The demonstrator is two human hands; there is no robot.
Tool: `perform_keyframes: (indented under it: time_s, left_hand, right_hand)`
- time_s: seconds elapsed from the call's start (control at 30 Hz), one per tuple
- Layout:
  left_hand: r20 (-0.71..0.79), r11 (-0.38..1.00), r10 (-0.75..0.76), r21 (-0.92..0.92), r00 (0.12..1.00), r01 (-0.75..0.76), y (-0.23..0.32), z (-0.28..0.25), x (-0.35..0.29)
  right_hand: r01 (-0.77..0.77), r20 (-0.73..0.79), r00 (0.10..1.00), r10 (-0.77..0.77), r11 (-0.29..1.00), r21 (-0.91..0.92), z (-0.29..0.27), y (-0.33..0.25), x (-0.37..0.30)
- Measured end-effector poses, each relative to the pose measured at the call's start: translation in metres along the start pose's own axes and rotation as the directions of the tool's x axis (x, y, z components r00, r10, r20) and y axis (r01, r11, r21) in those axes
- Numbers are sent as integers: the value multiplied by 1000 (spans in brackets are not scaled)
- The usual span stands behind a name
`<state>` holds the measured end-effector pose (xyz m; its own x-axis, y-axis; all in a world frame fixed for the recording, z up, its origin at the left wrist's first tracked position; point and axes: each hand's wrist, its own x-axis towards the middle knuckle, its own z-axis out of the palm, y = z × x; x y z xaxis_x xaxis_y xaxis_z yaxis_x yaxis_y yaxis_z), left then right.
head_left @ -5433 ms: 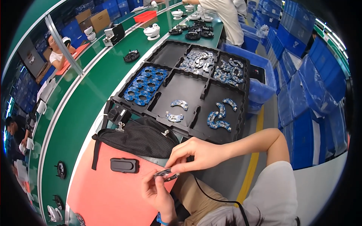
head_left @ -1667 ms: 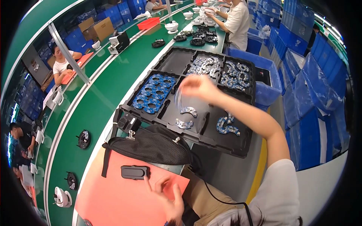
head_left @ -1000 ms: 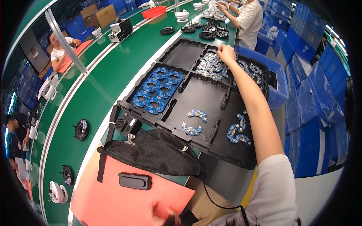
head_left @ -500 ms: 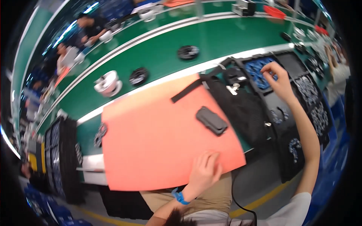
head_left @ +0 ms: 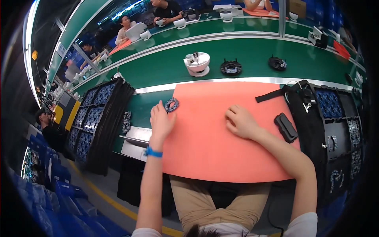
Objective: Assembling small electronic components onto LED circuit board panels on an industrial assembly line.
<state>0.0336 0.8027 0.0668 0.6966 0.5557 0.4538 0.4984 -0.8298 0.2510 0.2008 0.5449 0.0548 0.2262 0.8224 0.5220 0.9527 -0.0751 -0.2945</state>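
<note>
Holding left hand (head_left: 161,122) just beside dark ring-shaped part (head_left: 172,105) at left edge of orange mat (head_left: 213,158), with fingers spread from thumb; cannot tell if touching. Holding right hand (head_left: 241,121) over mat, with fingers loosely curled; cannot tell if pinching anything.
</note>
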Motion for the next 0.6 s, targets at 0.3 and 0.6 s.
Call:
perform_keyframes:
  time_s: [0.3, 0.6]
  left_hand:
    - [29, 999, -6, -50, 1000, 8, 46, -12, 30]
    - [19, 799, 558, -284, 830, -530, 134, -23, -45]
  right_hand:
    - [-232, 33, 971, 235, 908, 350, -1, 10, -1]
    - [-534, 440, 769, 464, 89, 841, -14, -16, -1]
